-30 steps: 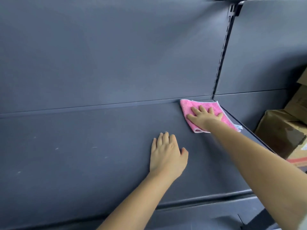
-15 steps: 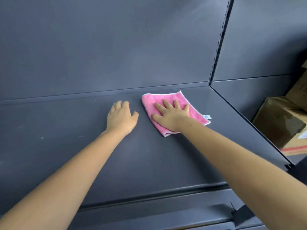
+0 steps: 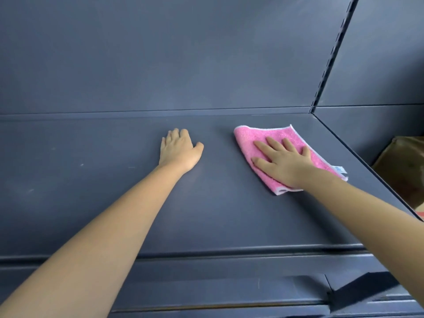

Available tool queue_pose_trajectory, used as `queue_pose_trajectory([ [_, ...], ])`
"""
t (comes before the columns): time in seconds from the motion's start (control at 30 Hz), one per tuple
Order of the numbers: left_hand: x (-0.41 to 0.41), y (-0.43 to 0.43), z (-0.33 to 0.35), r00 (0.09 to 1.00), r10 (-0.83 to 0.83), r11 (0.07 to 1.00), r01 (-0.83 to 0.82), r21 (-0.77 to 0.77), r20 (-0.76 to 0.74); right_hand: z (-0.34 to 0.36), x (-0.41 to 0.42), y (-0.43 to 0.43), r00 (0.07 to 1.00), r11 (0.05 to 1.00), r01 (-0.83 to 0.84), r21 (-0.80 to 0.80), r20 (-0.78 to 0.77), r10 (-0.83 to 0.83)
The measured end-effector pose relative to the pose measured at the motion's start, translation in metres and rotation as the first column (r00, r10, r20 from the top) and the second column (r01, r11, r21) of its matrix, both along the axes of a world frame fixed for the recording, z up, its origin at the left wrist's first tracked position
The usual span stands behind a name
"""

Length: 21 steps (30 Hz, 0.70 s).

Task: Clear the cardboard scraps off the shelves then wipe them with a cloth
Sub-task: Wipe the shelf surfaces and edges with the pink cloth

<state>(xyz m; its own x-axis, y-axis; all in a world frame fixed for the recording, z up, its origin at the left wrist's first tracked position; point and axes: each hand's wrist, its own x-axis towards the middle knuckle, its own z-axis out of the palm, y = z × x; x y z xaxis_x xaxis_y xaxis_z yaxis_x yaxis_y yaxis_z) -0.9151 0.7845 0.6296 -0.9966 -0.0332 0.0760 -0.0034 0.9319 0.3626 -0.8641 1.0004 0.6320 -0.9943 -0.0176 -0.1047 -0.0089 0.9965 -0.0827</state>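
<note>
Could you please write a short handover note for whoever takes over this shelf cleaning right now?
Left hand: flat on the shelf, palm down, holding nothing.
Right hand: spread flat on the folded pink cloth, pressing it to the shelf near the right end, short of the back wall.
Done: no cardboard scraps show on this shelf; wiping is under way.
Left: pale specks remain on the left part of the shelf, so wipe there. Other shelves are out of view, so check them. A cardboard box sits beyond the shelf's right edge.
</note>
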Motion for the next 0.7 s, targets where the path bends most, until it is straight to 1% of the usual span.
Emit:
queue_pose_trajectory([
  [0.13,0.001,-0.001,0.002,1.0,0.014,1.0,-0.014,0.019,-0.01,0.001,-0.026,-0.026,1.0,1.0,0.004,0.005,-0.014,-0.004],
  [0.3,-0.001,0.001,0.002,1.0,0.021,1.0,-0.021,0.0,-0.014,-0.003,-0.032,-0.063,0.996,0.995,-0.093,-0.029,-0.012,0.093],
  [0.5,-0.002,0.002,0.002,1.0,0.013,0.999,-0.012,-0.047,0.007,-0.006,-0.03,-0.064,0.992,0.991,-0.125,-0.042,-0.028,0.124],
  [0.7,0.0,0.001,0.002,1.0,0.01,0.999,-0.01,-0.033,0.006,-0.006,-0.031,-0.064,0.991,0.99,-0.132,-0.043,-0.034,0.13],
])
